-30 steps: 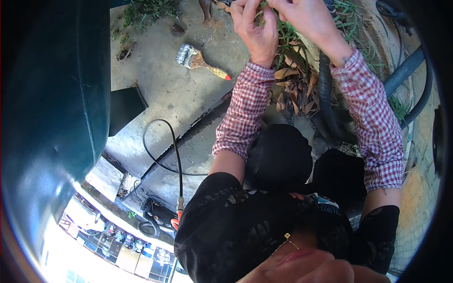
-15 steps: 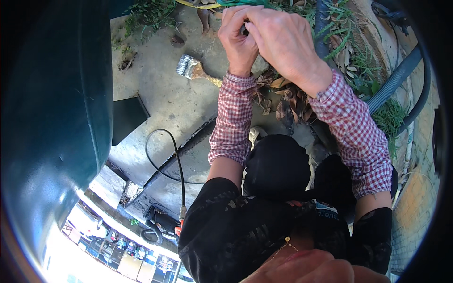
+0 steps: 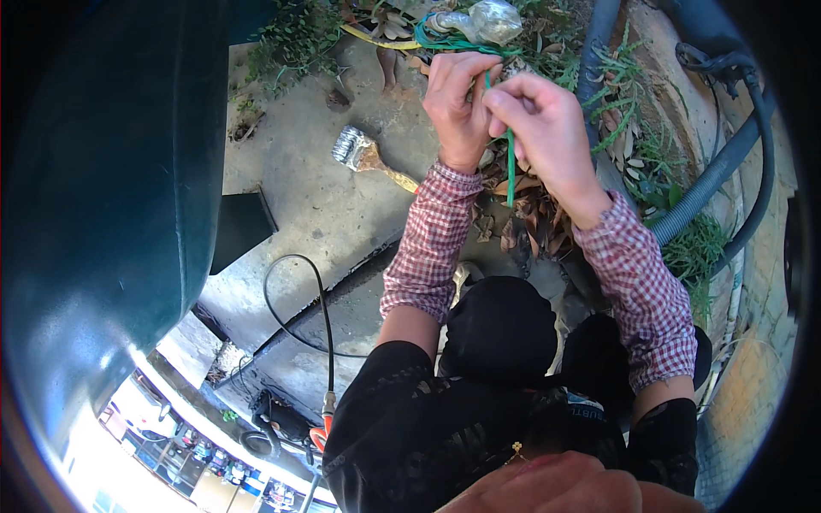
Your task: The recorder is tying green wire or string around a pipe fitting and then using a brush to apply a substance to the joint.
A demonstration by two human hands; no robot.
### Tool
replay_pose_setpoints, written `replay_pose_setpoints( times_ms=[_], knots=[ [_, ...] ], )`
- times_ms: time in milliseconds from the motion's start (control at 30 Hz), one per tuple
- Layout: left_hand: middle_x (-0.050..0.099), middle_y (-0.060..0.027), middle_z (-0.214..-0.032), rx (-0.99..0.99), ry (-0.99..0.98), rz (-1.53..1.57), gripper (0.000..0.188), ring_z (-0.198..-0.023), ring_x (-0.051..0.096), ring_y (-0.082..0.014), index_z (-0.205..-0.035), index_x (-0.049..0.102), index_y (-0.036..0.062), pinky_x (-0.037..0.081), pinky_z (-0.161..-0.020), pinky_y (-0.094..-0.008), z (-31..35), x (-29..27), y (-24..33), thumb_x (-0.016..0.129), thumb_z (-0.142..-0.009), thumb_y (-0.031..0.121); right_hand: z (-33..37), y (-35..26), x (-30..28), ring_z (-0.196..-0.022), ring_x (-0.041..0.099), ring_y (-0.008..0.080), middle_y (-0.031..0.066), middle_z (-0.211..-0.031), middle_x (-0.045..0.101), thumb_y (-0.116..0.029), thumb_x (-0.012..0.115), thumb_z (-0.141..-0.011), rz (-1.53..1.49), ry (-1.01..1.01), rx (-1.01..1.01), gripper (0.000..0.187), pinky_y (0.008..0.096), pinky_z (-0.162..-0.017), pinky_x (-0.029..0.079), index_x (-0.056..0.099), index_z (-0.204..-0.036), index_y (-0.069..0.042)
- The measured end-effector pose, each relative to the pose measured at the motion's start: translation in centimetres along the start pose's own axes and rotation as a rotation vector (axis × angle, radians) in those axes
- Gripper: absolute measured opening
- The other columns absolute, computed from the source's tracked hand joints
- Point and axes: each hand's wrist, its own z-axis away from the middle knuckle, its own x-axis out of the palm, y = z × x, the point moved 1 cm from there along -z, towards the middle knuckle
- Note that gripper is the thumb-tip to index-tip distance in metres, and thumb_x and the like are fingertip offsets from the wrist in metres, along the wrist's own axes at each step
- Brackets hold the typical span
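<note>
My two hands are raised close together at the upper middle. My left hand (image 3: 462, 107) is closed, fingers curled, on a green cord (image 3: 510, 175) that runs up between the hands. My right hand (image 3: 547, 115) pinches the same cord, and its loose end hangs down below the fingers. Just beyond the hands lies a bundle of green cord (image 3: 440, 36) beside something wrapped in clear plastic (image 3: 494, 22). A paintbrush (image 3: 368, 156) with whitish, caked bristles and a worn wooden handle rests on the concrete, left of my left forearm.
A large dark green tank (image 3: 103, 205) fills the left side. Grey corrugated pipe (image 3: 701, 192) and black hose cross the right edge among weeds and dry leaves (image 3: 534, 209). A thin black hose (image 3: 327, 308) with an orange-handled fitting (image 3: 320, 436) loops over the concrete.
Both hands have come slightly down and to the right in view. The right hand has drawn back from the left, and a hanging length of green cord now shows. More of the plastic-wrapped thing is visible.
</note>
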Motion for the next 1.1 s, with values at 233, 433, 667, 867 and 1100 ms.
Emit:
replay_pose_setpoints(
  times_ms=[233,433,667,867,1100],
  knots=[
    [0.058,-0.0047,-0.078,0.395,-0.346,-0.198,0.027,-0.074,0.054,-0.0224,-0.085,0.061,0.006,0.044,-0.062,-0.0308,-3.8,-1.6,0.0,0.064,-0.058,0.007,2.0,-0.5,-0.3,-0.041,0.038,0.0016,0.003,-0.076,0.061,-0.023,0.047,-0.091,-0.891,-0.075,0.276,0.026,0.0175,-0.04,0.029,0.056,-0.099,0.0],
    [0.047,-0.0015,-0.072,0.609,-0.61,-0.475,0.019,-0.075,0.049,-0.0183,-0.081,0.057,0.0074,0.037,-0.063,-0.0312,-5.8,-1.7,1.4,0.057,-0.062,0.012,0.6,-3.2,-3.0,-0.055,0.053,0.0102,0.0092,-0.11,0.058,-0.015,0.049,-0.086,0.092,-0.079,-0.544,0.026,0.0197,-0.047,0.042,0.057,-0.106,-0.001],
    [0.048,-0.0016,-0.071,0.563,-0.549,-0.555,0.013,-0.074,0.05,-0.0181,-0.078,0.057,0.0084,0.037,-0.063,-0.0308,-5.9,-1.1,3.2,0.057,-0.066,0.01,-1.8,-2.9,-5.3,-0.085,0.056,0.0251,0.0086,-0.094,0.056,-0.007,0.057,-0.077,1.119,0.08,-0.949,0.031,0.036,-0.071,0.047,0.052,-0.108,-0.008],
    [0.048,-0.0017,-0.069,0.576,-0.53,-0.484,0.016,-0.069,0.049,-0.0205,-0.08,0.058,0.0097,0.037,-0.06,-0.032,-5.5,-0.8,1.1,0.065,-0.066,0.011,-2.8,-4.3,-5.3,-0.064,0.055,0.024,0.0092,-0.072,0.057,-0.012,0.057,-0.078,1.057,-0.066,-0.641,0.009,0.032,-0.059,0.042,0.056,-0.081,-0.003],
    [0.054,-0.0052,-0.079,0.266,-0.031,-0.247,0.025,-0.072,0.052,-0.0221,-0.084,0.06,0.0083,0.042,-0.061,-0.0312,-0.5,0.0,1.7,0.068,-0.061,0.001,-1.1,-2.5,-3.4,-0.044,0.035,0.0015,-0.0048,-0.058,0.046,-0.017,0.055,-0.084,-0.171,-0.063,0.311,0.016,0.0174,-0.039,0.026,0.057,-0.075,-0.004]
  ],
)
